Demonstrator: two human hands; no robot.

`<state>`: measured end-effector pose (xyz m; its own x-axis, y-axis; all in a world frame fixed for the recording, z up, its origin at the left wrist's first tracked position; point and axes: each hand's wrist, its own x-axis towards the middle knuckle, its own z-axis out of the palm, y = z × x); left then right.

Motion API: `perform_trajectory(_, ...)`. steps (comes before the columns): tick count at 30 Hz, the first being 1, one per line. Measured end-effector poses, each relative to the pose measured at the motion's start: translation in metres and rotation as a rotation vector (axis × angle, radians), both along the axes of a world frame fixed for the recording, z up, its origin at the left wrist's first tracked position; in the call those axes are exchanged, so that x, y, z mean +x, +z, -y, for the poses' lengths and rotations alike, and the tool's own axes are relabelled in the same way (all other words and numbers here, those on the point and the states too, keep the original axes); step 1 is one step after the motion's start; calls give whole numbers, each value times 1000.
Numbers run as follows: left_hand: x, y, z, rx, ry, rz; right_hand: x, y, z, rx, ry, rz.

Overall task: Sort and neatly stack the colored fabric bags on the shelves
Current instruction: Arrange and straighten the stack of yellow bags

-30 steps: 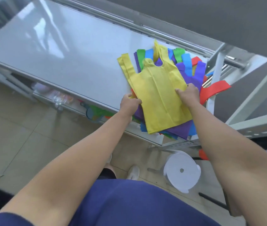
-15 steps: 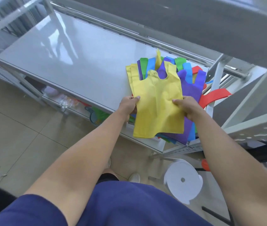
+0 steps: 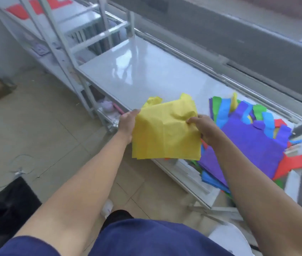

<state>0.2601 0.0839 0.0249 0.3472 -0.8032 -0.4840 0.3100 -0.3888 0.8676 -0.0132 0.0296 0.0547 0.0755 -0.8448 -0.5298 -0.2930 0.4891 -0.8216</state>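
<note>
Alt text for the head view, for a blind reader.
A person's left hand and right hand hold a yellow bag by its sides over the front edge of a white shelf. A pile of colored bags, purple on top, lies on it to the right.

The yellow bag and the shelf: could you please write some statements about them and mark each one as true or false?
1. The left hand and the right hand both grip the yellow bag. True.
2. The yellow bag lies flat on the pile. False: it is held up, left of the pile.
3. A purple bag tops the pile. True.
4. Green bags cover the whole shelf. False: its left part shows bare grey surface.
</note>
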Motion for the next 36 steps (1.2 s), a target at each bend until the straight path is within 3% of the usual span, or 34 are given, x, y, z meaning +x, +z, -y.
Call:
perform_trajectory(3, 75, 6, -13, 7, -39, -38, 89, 11, 15, -33, 101, 31)
perform_trajectory(11, 319, 29, -55, -28, 181, 89, 343, 41, 43, -105, 436, 75)
perform_trajectory(18, 495, 44, -48, -61, 288, 67, 535, 58, 65, -71, 464, 91)
perform_trajectory(27, 671, 24, 40, -76, 375, 98, 724, 39, 157, -4, 457, 160)
perform_trajectory(36, 843, 23, 103, -33, 469, 48, 921, 30, 239, 51, 498, 79)
